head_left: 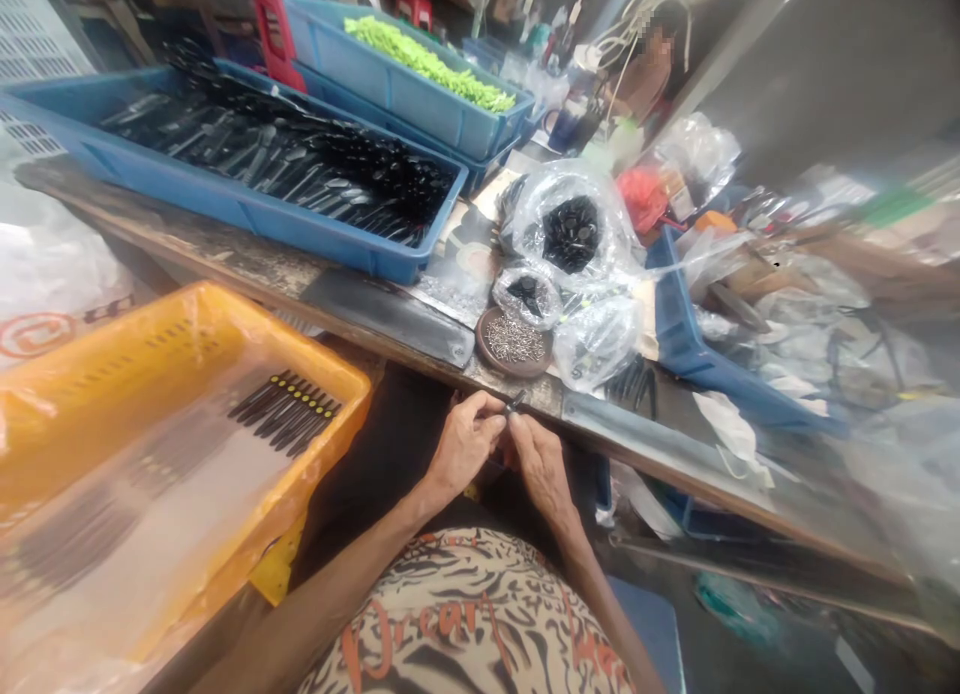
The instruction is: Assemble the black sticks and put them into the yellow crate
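Observation:
Both of my hands meet just below the workbench edge (390, 334). My left hand (466, 442) is closed in a pinch, and my right hand (538, 464) is closed beside it. Between their fingertips sits a small dark metal part (516, 404). Right above them on the bench stands a round brown dish of tiny metal pins (514, 342). An orange crate (187, 324) at my left, lined with clear plastic, holds a row of finished black pieces with yellow tips (289, 404).
A large blue tray of black metal pieces (247, 214) fills the bench's left. Behind it a blue tray holds green parts (427, 59). Clear bags of black parts (571, 232) lie near the dish. Another blue tray (679, 344) and clutter sit right. A person sits at the far end.

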Demonstrator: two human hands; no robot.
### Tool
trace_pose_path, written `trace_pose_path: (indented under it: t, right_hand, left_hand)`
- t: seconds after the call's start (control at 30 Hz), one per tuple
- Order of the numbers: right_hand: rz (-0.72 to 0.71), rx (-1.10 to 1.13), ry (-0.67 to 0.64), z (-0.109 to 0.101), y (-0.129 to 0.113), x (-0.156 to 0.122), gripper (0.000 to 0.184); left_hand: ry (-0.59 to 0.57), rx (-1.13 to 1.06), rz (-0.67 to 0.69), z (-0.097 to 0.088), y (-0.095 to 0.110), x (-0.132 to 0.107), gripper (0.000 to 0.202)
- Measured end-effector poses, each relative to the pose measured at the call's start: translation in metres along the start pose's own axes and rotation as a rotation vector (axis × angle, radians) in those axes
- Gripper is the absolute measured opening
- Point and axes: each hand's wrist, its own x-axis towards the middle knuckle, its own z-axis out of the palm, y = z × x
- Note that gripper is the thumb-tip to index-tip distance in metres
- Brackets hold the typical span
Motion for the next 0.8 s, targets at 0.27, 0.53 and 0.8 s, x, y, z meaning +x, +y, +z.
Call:
trace_pose_path:
  t: [0.27, 0.53, 0.8]
  right_hand:
    - [0.005, 0.070, 0.034, 0.001, -0.001, 0.000, 0.033]
    - [0.053, 0.237, 0.132, 0.002, -0.002, 0.002, 0.024]
    - [0.145, 0.591, 0.106, 0.002, 0.014, 0.006, 0.025]
  left_hand:
    - [0.004, 0.003, 0.003, 0.000, 0.002, -0.002, 0.007]
    - [0.001, -0.020, -0.008, 0.002, 0.003, -0.003, 0.009]
    - [-0.133, -0.142, -0.122, -0.002, 0.012, -0.006, 0.018]
